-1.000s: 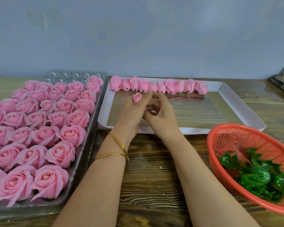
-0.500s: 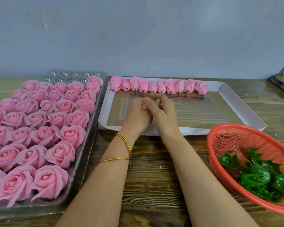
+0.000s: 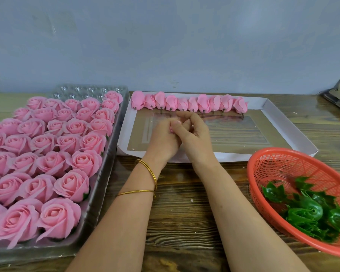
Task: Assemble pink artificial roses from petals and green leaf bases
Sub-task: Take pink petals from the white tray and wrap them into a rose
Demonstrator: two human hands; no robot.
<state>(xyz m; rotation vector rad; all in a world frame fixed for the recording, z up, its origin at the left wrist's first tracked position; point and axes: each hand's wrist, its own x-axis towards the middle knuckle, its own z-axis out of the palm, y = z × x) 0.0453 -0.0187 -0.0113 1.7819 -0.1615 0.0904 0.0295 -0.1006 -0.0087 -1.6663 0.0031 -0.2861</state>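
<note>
You hold a pink bud (image 3: 171, 130) between both hands above the white tray (image 3: 234, 157). Your left hand (image 3: 162, 140) curls round it so only a sliver shows, and your right hand (image 3: 195, 134) pinches it from the other side with thumb and bent fingers. Which way its stem end points is hidden. The green leaf bases (image 3: 310, 211) lie in the red basket (image 3: 273, 165), well off to the right, so your right hand is the nearer 1 for fetching a base.

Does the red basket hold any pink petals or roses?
No, the red basket holds only green leaf bases, with nothing pink among them.
</note>
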